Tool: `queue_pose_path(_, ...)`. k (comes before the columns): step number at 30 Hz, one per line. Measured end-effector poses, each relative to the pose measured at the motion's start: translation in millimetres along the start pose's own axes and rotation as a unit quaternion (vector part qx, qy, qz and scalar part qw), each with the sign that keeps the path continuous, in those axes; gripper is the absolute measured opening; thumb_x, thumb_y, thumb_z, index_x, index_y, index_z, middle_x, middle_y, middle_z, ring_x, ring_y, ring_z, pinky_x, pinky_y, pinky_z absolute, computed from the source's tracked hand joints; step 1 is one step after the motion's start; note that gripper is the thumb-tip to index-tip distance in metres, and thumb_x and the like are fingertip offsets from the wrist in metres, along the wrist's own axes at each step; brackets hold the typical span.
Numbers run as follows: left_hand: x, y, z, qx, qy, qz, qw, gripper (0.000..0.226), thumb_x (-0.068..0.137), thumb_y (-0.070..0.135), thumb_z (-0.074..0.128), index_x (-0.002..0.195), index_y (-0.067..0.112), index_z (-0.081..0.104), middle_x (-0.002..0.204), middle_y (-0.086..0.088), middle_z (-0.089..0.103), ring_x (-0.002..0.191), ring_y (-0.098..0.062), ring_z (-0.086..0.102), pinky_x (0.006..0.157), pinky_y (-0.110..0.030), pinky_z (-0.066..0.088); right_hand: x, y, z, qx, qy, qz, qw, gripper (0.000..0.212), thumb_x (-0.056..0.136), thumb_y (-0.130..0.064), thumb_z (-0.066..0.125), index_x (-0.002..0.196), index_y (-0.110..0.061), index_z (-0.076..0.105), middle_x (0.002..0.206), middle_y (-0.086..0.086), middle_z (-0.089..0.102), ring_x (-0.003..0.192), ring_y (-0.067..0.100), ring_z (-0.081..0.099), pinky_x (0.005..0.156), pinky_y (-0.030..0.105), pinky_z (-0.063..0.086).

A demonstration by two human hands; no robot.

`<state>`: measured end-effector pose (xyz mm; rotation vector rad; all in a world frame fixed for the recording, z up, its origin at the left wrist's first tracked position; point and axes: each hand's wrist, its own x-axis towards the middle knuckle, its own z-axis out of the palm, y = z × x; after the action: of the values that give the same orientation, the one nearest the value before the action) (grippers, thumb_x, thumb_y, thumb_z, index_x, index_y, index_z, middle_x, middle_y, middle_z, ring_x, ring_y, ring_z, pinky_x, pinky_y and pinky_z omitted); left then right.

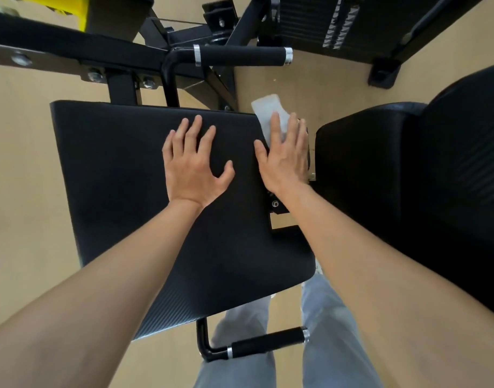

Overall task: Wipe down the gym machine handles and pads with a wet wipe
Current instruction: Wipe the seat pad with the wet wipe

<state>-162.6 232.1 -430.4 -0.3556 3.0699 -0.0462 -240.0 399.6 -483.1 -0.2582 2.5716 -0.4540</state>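
Observation:
A large black pad [122,175] of the gym machine fills the middle of the view. My left hand [194,166] lies flat on it with fingers spread. My right hand [286,155] presses a white wet wipe [268,110] against the pad's far right corner, fingers straight; part of the wipe sticks out beyond the fingertips. A black foam handle [240,56] with silver end rings runs across above the pad. A second black handle [268,343] juts out below the pad's near edge.
Another black pad or seat [408,177] stands close on the right. The machine's black frame [72,49] crosses the top left, and a weight stack [318,21] sits at the top right. My legs in grey trousers [332,331] stand on the tan floor [24,177].

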Motion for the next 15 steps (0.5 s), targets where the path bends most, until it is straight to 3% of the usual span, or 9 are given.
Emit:
queue_pose_path(4,0,2,0,0.008,0.012,0.002,1.000,0.070,0.091,0.061,0.053,0.145,0.017,0.053,0.158,-0.011,0.042,0.150,-0.033,0.032,0.123,-0.050,0.023,-30,0,14,0.062,-0.015,0.112,0.992,0.084,0.103,-0.062,0.027,0.161,-0.018,-0.014,0.167,0.023,-0.013,0.156,0.039,-0.007,0.125,0.047,0.001)
queue_pose_path(7,0,2,1,0.012,0.015,0.004,1.000,0.070,0.091,0.062,0.052,0.146,0.018,0.053,0.158,-0.011,0.042,0.150,-0.033,0.032,0.123,-0.050,0.022,-57,-3,20,0.126,-0.019,0.155,0.980,0.087,0.103,-0.060,0.034,0.161,-0.016,-0.014,0.167,0.023,-0.013,0.156,0.039,-0.002,0.126,0.048,0.010)
queue_pose_path(10,-1,1,0,0.008,0.013,0.003,1.000,0.069,0.092,0.061,0.051,0.147,0.019,0.052,0.160,-0.011,0.041,0.151,-0.033,0.031,0.124,-0.049,0.020,-79,-3,20,0.231,-0.011,0.167,0.958,0.080,0.105,-0.049,0.044,0.163,-0.018,-0.002,0.169,0.015,-0.012,0.155,0.035,0.013,0.118,0.039,0.033)
queue_pose_path(13,-3,0,0,0.012,-0.001,0.007,1.000,0.066,0.095,0.059,0.049,0.148,0.020,0.050,0.161,-0.010,0.039,0.153,-0.032,0.028,0.126,-0.048,0.018,-94,-1,21,0.313,0.003,0.163,0.936,0.070,0.106,-0.034,0.051,0.163,-0.017,0.015,0.171,0.012,0.000,0.154,0.029,0.021,0.116,0.030,0.032)
queue_pose_path(15,-8,0,-3,0.005,-0.006,0.003,1.000,0.061,0.097,0.056,0.050,0.146,0.020,0.053,0.160,-0.009,0.041,0.152,-0.031,0.030,0.126,-0.047,0.020,-104,-2,23,0.349,-0.005,0.143,0.926,0.066,0.105,-0.027,0.053,0.162,-0.014,0.021,0.169,0.012,0.017,0.152,0.026,0.026,0.119,0.032,0.029)
